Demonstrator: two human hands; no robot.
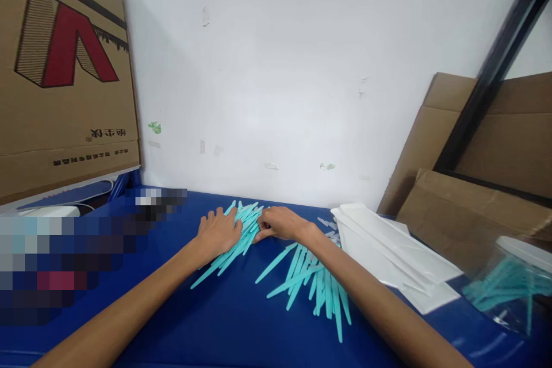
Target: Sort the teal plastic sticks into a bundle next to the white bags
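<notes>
A pile of thin, tapered teal plastic sticks (245, 224) lies on the blue table between my two hands. My left hand (221, 234) rests against the pile's left side, fingers apart and palm down. At the right edge of the same pile is my right hand (279, 224), its fingers curled in toward the thumb. Whatever those fingers pinch is hidden. A second, fanned-out group of teal sticks (295, 282) lies nearer to me, partly under my right forearm. Some pale grey pieces (332, 234) show just beyond that forearm.
White flat sheets or bags (388, 247) lie on the right of the blue table (207, 328). Beyond them stands a clear jar (513, 282) holding more teal sticks. Cardboard (452, 224) leans at the right; a large carton (69, 98) stands left. A white wall (259, 69) closes the back.
</notes>
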